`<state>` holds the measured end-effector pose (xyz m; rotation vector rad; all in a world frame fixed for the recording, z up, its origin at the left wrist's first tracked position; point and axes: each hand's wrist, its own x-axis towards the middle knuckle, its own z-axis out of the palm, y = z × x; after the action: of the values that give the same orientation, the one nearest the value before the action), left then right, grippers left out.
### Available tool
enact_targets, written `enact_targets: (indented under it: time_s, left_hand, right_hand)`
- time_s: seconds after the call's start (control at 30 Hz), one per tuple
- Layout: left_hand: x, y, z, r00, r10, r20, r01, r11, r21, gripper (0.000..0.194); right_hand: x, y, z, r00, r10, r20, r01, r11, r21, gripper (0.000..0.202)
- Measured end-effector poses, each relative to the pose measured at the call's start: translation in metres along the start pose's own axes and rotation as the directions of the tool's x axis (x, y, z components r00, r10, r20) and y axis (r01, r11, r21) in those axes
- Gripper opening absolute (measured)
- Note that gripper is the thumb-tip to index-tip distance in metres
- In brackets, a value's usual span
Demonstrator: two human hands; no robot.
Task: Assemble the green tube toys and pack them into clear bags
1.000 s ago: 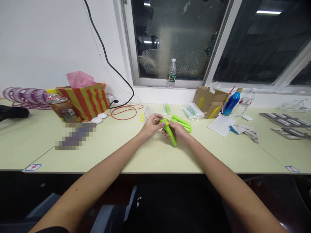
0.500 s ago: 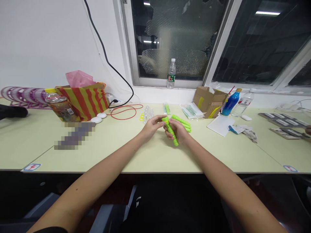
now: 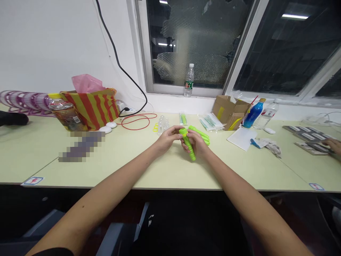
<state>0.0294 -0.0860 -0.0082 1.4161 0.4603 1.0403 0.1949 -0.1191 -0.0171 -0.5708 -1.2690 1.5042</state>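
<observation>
Over the table's middle I hold a lime-green plastic tube [image 3: 189,147], shaped like a small flashlight with a wider ridged head. My right hand [image 3: 198,142] is wrapped around its body, and the narrow end points down toward me. At the ridged head, my left hand [image 3: 167,139] is closed with thumb and fingers against the rim. Several more lime-green tubes [image 3: 201,134] lie just behind my right hand, partly hidden by it. Behind my left hand stand clear plastic pieces [image 3: 163,124], with small yellow rings [image 3: 155,127] beside them.
Bagged green parts [image 3: 210,122] and a cardboard box [image 3: 230,110] sit at the back. To the right are white paper [image 3: 242,138], a glove [image 3: 270,145], bottles and another person's hand [image 3: 333,145] at grey trays. A striped bag [image 3: 93,110] and red cable [image 3: 135,122] lie left.
The tube and both my hands stay almost in place, with the tube's head slightly more upright. At the right edge, another person's hand has come further into view over the trays.
</observation>
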Motion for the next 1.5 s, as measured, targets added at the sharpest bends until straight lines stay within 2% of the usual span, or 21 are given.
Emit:
enact_targets:
  time_s: [0.17,0.33,0.5,0.63,0.73,0.93,1.1,1.3,1.37,1.4,1.5]
  left_hand:
    - [0.002,-0.007,-0.003,1.000,0.026,-0.004,-0.026,0.997,0.078,0.034]
    - [0.003,-0.012,0.001,1.000,0.025,0.003,-0.025,0.996,0.089,0.034]
    - [0.000,-0.009,0.001,1.000,-0.008,0.027,0.005,0.997,0.081,0.037]
    - [0.001,-0.006,-0.006,0.999,0.045,-0.022,-0.043,0.995,0.088,0.042]
    - [0.001,-0.003,-0.008,0.997,0.065,0.036,-0.068,0.993,0.094,0.035]
    - [-0.002,0.000,-0.005,0.992,0.122,0.020,-0.122,0.947,0.297,0.036]
    - [0.000,-0.003,-0.009,0.963,0.266,0.041,-0.250,0.824,0.509,0.031]
    - [0.000,0.000,-0.010,0.973,0.220,0.065,-0.220,0.812,0.541,0.032]
    - [-0.001,0.003,-0.013,0.951,0.309,0.025,-0.263,0.762,0.591,0.028]
    - [-0.001,0.005,-0.017,0.925,0.380,-0.006,-0.287,0.709,0.644,0.026]
    - [0.001,0.010,-0.035,0.797,0.597,-0.089,-0.257,0.469,0.845,0.019]
  right_hand:
    - [0.003,0.005,-0.004,0.999,0.042,-0.025,-0.040,0.998,0.047,0.018]
    - [0.005,0.008,-0.008,0.997,0.066,0.026,-0.068,0.995,0.075,0.020]
    - [0.003,0.006,-0.008,0.992,0.091,0.090,-0.095,0.995,0.038,0.023]
    - [0.002,0.003,-0.005,0.978,0.173,0.113,-0.179,0.983,0.042,0.027]
    - [0.001,-0.002,-0.003,0.971,0.209,0.115,-0.221,0.971,0.094,0.028]
    - [0.000,-0.007,-0.001,0.972,0.199,0.123,-0.212,0.971,0.108,0.018]
    - [-0.001,-0.005,-0.006,0.958,0.236,0.161,-0.254,0.962,0.103,0.021]
    - [-0.001,-0.006,-0.008,0.955,0.255,0.152,-0.268,0.960,0.075,0.025]
    - [-0.001,-0.011,-0.011,0.974,0.200,0.108,-0.210,0.974,0.085,0.028]
    - [-0.001,-0.014,-0.013,0.984,0.160,0.077,-0.167,0.982,0.087,0.030]
    - [-0.001,-0.022,-0.022,0.998,0.050,-0.032,-0.048,0.997,0.064,0.037]
